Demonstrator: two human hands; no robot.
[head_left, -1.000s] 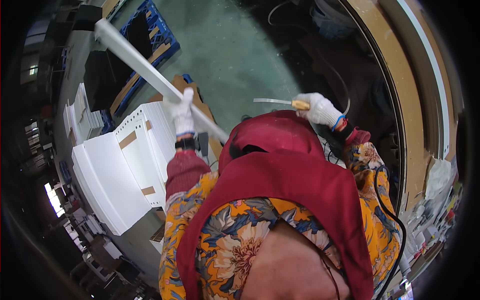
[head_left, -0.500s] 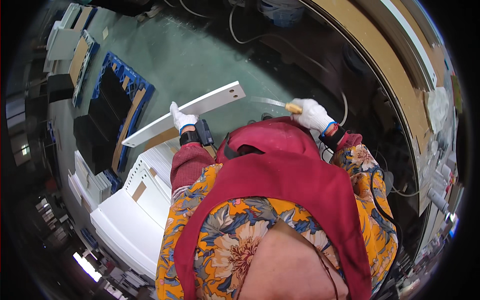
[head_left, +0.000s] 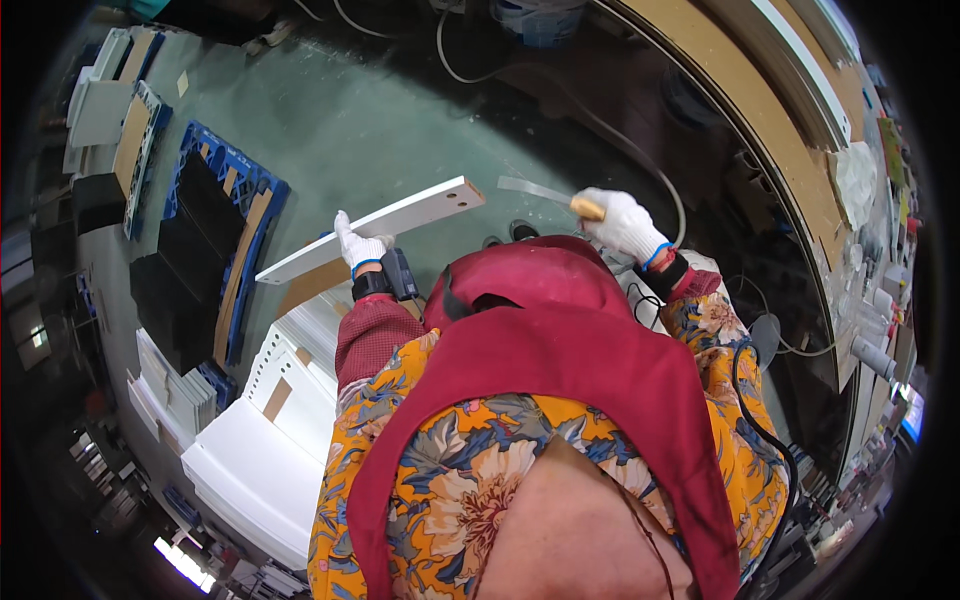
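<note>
My left hand, in a white knit glove, grips a long white board near its middle. The board slants up to the right, and two dark round holes show near its right end. In my gloved right hand is a putty knife with a short wooden handle. Its thin metal blade points left toward the board's holed end, with a small gap between them. The fingers under the board are partly hidden.
White panels are stacked at my left. Beyond them, black pieces lie on a blue pallet. A brown-topped workbench curves along the right, with a pale hose beside it. A bucket stands at the far side.
The putty knife's blade has turned, showing more of its flat side and slanting up to the left. My left hand still holds the board, now seen with its long edge more toward me.
</note>
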